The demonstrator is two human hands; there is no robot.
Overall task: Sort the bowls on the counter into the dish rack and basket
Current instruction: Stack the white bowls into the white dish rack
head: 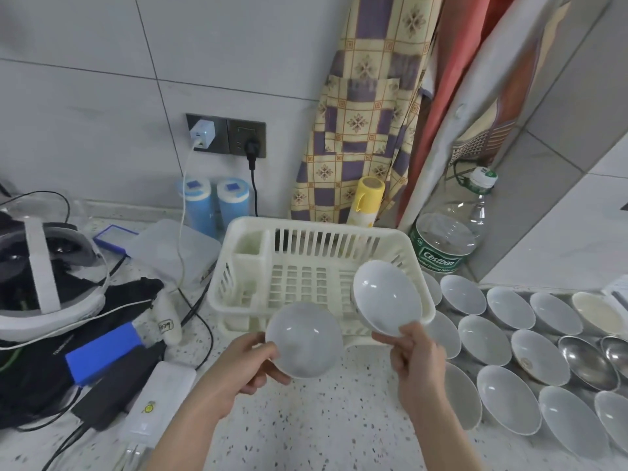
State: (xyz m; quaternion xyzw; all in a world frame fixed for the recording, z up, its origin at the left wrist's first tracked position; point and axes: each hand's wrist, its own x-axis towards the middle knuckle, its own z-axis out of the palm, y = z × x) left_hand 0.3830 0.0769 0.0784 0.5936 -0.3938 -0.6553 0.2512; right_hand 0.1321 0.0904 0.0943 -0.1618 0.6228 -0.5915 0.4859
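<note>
Fingers [413,338] pinch white bowl [385,297] above dish rack [238,300].

- The two bowls [304,339] [385,297] I hold are plain white.
- My dish rack [316,277] is cream-white.
- The bench [339,419] is white with dark speckles.
- At upper centre, the hanging cloth [363,107] is yellow-and-purple checked with flower motifs.
- The bottle [365,200] has a yellow cap.
- At far right, two bowls [586,362] are silver metal.
- The block [102,353] at left is blue.

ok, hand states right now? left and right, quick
Left hand: fingers curled on the rim of a white bowl, holding it.
Right hand: pinching the rim of a second white bowl, tilted over the dish rack.
</note>
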